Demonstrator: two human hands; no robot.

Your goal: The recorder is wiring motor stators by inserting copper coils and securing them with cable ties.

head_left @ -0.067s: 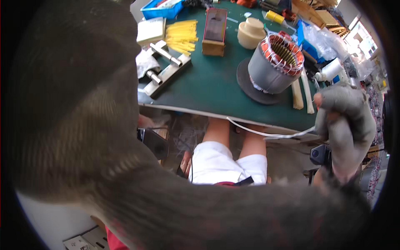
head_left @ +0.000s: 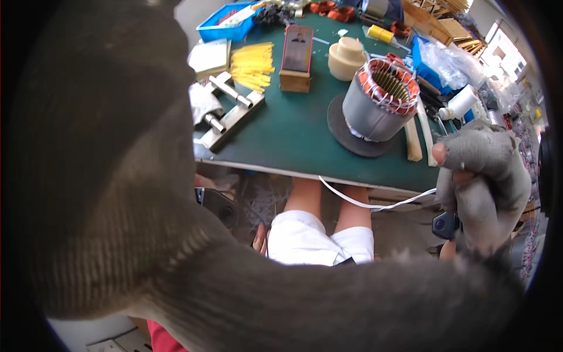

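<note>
My right hand (head_left: 484, 185), in a grey knit glove with bare fingertips, is closed at the right beyond the bench's front edge. From it a white cord (head_left: 375, 206) runs left, and its loose end hangs before the bench edge. My left hand (head_left: 111, 193), in a dark ribbed glove, looms very close and blurred across the left side and bottom; its fingertips cannot be made out. Nearest the right hand on the bench is a grey motor stator (head_left: 375, 108) with orange windings and white lacing, upright on a round dark base (head_left: 343, 138).
On the green bench (head_left: 281, 144) are a metal bracket with rods (head_left: 234, 120), yellow strips (head_left: 252, 67), a phone (head_left: 298, 50) on a wooden block and a cream stepped cylinder (head_left: 346, 58). Wooden sticks (head_left: 413, 141), a white spool (head_left: 460, 102) and blue bins (head_left: 229, 23) also lie there.
The bench and its things sit slightly lower and further left in the picture. My right hand keeps its grip on the cord, and my left hand stays close in front.
</note>
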